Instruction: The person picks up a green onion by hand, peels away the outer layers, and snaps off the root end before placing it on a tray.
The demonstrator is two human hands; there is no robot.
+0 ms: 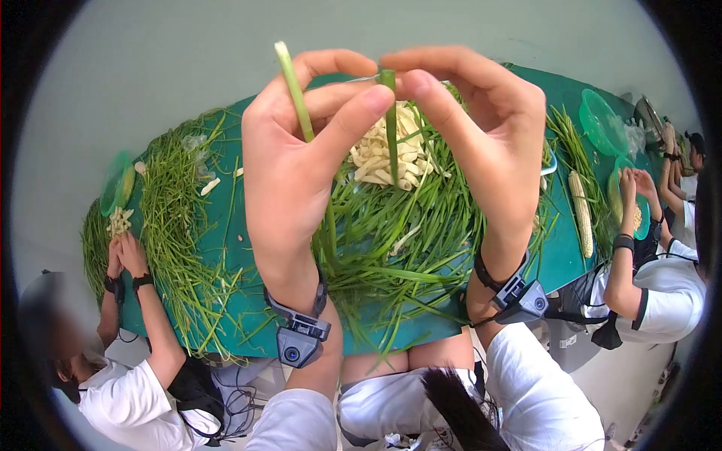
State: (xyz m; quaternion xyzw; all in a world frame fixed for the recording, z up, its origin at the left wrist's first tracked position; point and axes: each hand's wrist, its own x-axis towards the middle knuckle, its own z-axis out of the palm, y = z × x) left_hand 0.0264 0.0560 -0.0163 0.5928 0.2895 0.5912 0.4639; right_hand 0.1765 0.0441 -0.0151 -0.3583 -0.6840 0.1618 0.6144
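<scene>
In front of me, above the table, my left hand (289,135) is closed round a green onion stalk (293,90). Its pale cut end sticks up past my index finger, and its lower part is hidden by the palm. Between my two thumbs hangs a narrow green leaf piece (390,128), pinched near its top. My right hand (489,128) is closed too, thumb and index fingertip at that leaf. Beneath my hands lies a pile of pale cut pieces (406,154), with a broad heap of green leaves (398,248) around and in front of it.
More green stalks (177,195) spread along the green table (259,342). A corn cob (581,214) and green baskets (602,124) lie to the right. One person's hands (128,252) work at the left; another's hands (635,184) are at the right.
</scene>
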